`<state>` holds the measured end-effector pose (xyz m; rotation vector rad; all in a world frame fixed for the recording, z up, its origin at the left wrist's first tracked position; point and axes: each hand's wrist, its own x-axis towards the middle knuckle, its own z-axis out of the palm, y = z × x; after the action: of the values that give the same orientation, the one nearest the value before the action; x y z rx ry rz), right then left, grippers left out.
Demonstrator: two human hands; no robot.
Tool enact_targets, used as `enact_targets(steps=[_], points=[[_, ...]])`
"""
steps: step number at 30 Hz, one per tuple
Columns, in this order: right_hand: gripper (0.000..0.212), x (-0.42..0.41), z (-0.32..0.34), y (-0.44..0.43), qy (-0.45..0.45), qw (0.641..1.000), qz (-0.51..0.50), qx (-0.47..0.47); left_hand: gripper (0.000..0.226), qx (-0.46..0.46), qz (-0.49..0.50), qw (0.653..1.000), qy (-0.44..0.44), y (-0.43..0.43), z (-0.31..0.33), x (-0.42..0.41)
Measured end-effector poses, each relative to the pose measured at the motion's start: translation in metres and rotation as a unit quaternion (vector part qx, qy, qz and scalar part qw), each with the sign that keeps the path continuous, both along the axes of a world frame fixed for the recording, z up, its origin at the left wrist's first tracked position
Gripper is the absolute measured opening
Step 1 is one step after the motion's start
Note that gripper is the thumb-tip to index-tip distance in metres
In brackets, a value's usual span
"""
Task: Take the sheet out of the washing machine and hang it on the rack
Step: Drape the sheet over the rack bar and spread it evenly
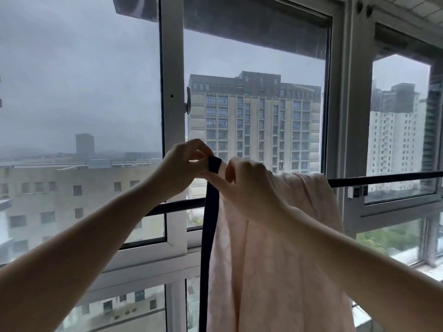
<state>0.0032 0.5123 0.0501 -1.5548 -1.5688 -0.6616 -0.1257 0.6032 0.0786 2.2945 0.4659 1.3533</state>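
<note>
A pale pink sheet [275,255] with a dark navy border strip [208,236] hangs over a black rack bar [383,179] that runs across in front of the window. Most of the sheet drapes down from the bar on the right half. My left hand [182,164] pinches the top of the navy edge at the bar. My right hand [249,183] grips the pink cloth right beside it, fingers curled into the fabric. Both hands are raised at bar height, close together. The washing machine is out of view.
A large white-framed window [172,104] stands right behind the rack, with tall buildings and a grey sky outside. The black bar [167,208] continues to the left of my hands, bare. A small fitting [357,192] sits on the frame at the right.
</note>
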Motion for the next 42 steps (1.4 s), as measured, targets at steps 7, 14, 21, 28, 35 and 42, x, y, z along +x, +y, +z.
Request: enact_targets(steps=[7, 14, 21, 28, 35, 42], points=[[0.020, -0.005, -0.004, 0.001, 0.047, 0.997, 0.012, -0.057, 0.007, -0.014, -0.026, 1.000, -0.009, 0.005, -0.002, -0.007], [0.012, 0.004, 0.007, 0.000, 0.226, 0.959, 0.156, -0.073, 0.011, -0.017, -0.004, 0.997, 0.081, 0.028, 0.001, -0.020], [0.019, 0.001, 0.022, 0.000, 0.215, 0.955, 0.192, -0.069, 0.012, -0.126, -0.072, 0.980, 0.140, 0.038, -0.002, -0.010], [0.011, 0.008, 0.027, 0.008, 0.184, 0.973, 0.124, -0.070, 0.006, -0.226, -0.115, 0.945, 0.205, 0.064, -0.016, -0.014], [0.011, -0.006, 0.041, 0.006, 0.150, 0.980, 0.133, 0.014, 0.010, -0.142, -0.090, 0.984, -0.055, 0.058, 0.023, -0.061], [0.010, -0.021, -0.010, 0.013, 0.102, 0.988, 0.103, -0.045, 0.015, -0.238, -0.079, 0.968, 0.020, 0.072, -0.054, -0.089]])
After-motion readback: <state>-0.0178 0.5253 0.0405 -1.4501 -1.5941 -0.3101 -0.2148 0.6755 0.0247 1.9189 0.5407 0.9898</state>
